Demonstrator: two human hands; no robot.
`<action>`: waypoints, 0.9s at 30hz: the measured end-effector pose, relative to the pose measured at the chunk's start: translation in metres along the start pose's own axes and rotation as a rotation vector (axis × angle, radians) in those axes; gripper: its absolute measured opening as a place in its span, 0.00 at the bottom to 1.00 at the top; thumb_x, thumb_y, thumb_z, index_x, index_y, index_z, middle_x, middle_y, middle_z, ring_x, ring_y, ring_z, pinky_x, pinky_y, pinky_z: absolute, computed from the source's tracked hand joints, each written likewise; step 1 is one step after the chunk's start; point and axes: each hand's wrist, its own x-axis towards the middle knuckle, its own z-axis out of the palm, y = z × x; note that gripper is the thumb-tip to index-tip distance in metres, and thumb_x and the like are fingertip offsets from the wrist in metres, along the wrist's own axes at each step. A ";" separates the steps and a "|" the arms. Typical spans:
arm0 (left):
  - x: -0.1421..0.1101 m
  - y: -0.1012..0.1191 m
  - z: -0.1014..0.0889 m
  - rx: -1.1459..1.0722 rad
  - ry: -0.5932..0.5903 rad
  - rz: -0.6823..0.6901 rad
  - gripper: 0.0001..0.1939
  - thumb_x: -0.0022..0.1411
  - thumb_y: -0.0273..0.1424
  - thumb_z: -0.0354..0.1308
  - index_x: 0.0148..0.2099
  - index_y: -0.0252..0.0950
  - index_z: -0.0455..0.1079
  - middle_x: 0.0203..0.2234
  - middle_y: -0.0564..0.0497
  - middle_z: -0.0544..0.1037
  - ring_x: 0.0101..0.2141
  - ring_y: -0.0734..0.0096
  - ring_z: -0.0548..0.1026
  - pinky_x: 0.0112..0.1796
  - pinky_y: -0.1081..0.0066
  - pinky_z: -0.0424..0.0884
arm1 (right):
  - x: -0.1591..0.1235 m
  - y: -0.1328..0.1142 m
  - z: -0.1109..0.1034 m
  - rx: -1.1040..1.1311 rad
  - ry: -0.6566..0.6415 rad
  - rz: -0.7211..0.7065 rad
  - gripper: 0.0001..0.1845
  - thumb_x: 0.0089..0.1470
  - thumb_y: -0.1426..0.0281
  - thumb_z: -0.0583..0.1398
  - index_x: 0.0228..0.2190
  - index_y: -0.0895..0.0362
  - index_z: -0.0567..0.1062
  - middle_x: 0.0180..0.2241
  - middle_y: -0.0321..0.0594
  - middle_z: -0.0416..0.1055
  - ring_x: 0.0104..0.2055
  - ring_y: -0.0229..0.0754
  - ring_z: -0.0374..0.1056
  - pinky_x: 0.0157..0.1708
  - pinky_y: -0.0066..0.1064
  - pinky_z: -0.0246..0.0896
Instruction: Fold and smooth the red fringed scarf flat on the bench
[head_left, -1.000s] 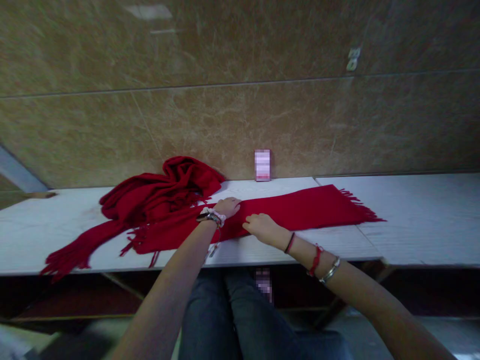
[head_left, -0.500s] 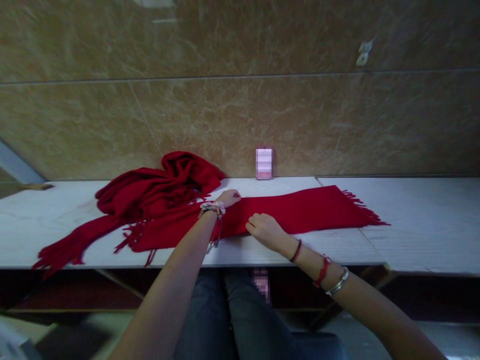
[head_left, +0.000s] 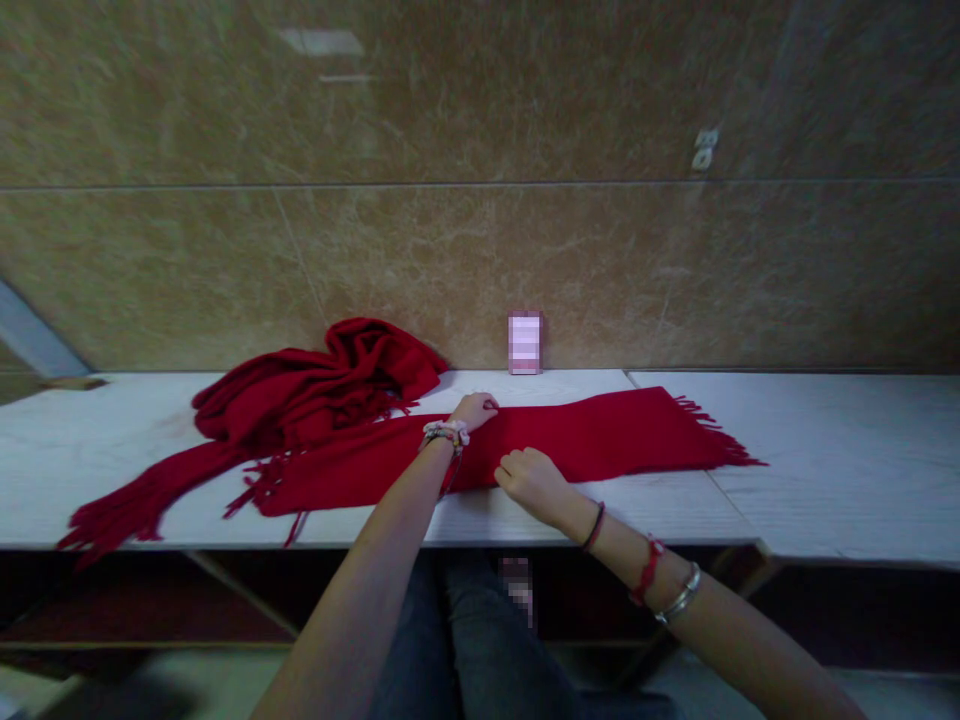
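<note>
A fringed red scarf (head_left: 600, 432) lies stretched lengthwise along the white counter, fairly flat, its fringe spread at the right end. At its far edge, near the middle, my left hand (head_left: 472, 409) is closed, fingertips curled on the cloth and partly hidden. My right hand (head_left: 534, 482), also closed, pinches around the near edge, slightly to the right of the left one. Behind the scarf's left part is a crumpled pile of red fringed cloth (head_left: 300, 395), one tasselled end trailing over the counter's front edge.
The white counter (head_left: 840, 440) runs along a brown marbled tile wall (head_left: 420, 270). A small pixelated rectangular object (head_left: 524, 343) stands against the wall. A white fixture (head_left: 705, 148) is on the wall at upper right. Below the counter are dark open compartments (head_left: 862, 610).
My left hand has slid a little to the right along the scarf's far edge. My right hand stays at nearly the same spot. The camera's view has tilted up slightly.
</note>
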 end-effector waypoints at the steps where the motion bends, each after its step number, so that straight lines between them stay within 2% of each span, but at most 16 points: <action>1: 0.000 0.000 0.000 -0.026 0.009 -0.003 0.06 0.48 0.23 0.56 0.31 0.35 0.72 0.28 0.51 0.77 0.33 0.69 0.75 0.39 0.72 0.69 | 0.000 0.001 0.000 -0.007 0.012 -0.003 0.07 0.55 0.78 0.53 0.29 0.61 0.70 0.29 0.42 0.70 0.32 0.43 0.64 0.28 0.33 0.51; 5: 0.004 0.003 -0.005 -0.144 0.045 -0.001 0.06 0.48 0.25 0.56 0.32 0.34 0.72 0.27 0.51 0.77 0.32 0.70 0.75 0.37 0.72 0.69 | -0.002 0.007 -0.006 -0.049 0.092 -0.022 0.08 0.55 0.78 0.53 0.28 0.60 0.70 0.28 0.41 0.69 0.31 0.41 0.63 0.27 0.32 0.50; 9: 0.015 0.019 -0.013 -0.254 0.079 0.050 0.08 0.50 0.27 0.56 0.35 0.32 0.71 0.29 0.50 0.77 0.32 0.71 0.74 0.37 0.72 0.69 | -0.011 0.025 -0.020 -0.119 0.207 -0.030 0.09 0.56 0.79 0.51 0.28 0.60 0.70 0.27 0.40 0.68 0.28 0.40 0.61 0.26 0.32 0.47; 13: 0.035 0.050 -0.016 -0.311 0.093 0.121 0.10 0.52 0.27 0.54 0.38 0.31 0.71 0.30 0.49 0.77 0.33 0.72 0.73 0.38 0.71 0.68 | -0.032 0.054 -0.042 -0.204 0.281 -0.007 0.12 0.57 0.79 0.49 0.28 0.60 0.71 0.25 0.40 0.67 0.27 0.39 0.59 0.25 0.32 0.45; 16: 0.056 0.082 -0.011 -0.329 0.095 0.187 0.11 0.53 0.26 0.54 0.40 0.31 0.70 0.33 0.49 0.76 0.36 0.72 0.73 0.41 0.70 0.67 | -0.060 0.080 -0.060 -0.248 0.249 0.040 0.14 0.58 0.78 0.48 0.29 0.60 0.71 0.26 0.41 0.67 0.28 0.39 0.59 0.26 0.32 0.46; 19: 0.080 0.124 0.003 -0.335 0.080 0.244 0.11 0.53 0.25 0.53 0.40 0.30 0.70 0.36 0.48 0.76 0.38 0.71 0.72 0.42 0.70 0.67 | -0.096 0.108 -0.077 -0.272 0.150 0.156 0.16 0.59 0.78 0.46 0.32 0.60 0.72 0.28 0.43 0.67 0.30 0.40 0.60 0.28 0.32 0.48; 22: 0.102 0.173 0.025 -0.324 0.054 0.301 0.14 0.55 0.25 0.52 0.44 0.29 0.69 0.41 0.45 0.74 0.42 0.70 0.71 0.45 0.69 0.65 | -0.135 0.137 -0.085 -0.281 0.047 0.315 0.17 0.59 0.77 0.45 0.34 0.60 0.73 0.30 0.46 0.68 0.33 0.42 0.61 0.31 0.32 0.51; 25: 0.111 0.217 0.057 -0.265 -0.020 0.340 0.18 0.56 0.25 0.50 0.50 0.30 0.66 0.46 0.44 0.71 0.47 0.68 0.68 0.49 0.66 0.62 | -0.171 0.163 -0.079 -0.291 -0.034 0.448 0.14 0.57 0.76 0.48 0.36 0.60 0.73 0.31 0.46 0.68 0.34 0.42 0.62 0.34 0.32 0.55; 27: 0.105 0.236 0.082 -0.197 -0.104 0.348 0.19 0.56 0.27 0.53 0.51 0.33 0.65 0.50 0.43 0.69 0.49 0.64 0.66 0.51 0.63 0.60 | -0.191 0.175 -0.066 -0.279 -0.077 0.520 0.13 0.55 0.77 0.50 0.38 0.60 0.73 0.32 0.46 0.69 0.34 0.42 0.64 0.33 0.31 0.56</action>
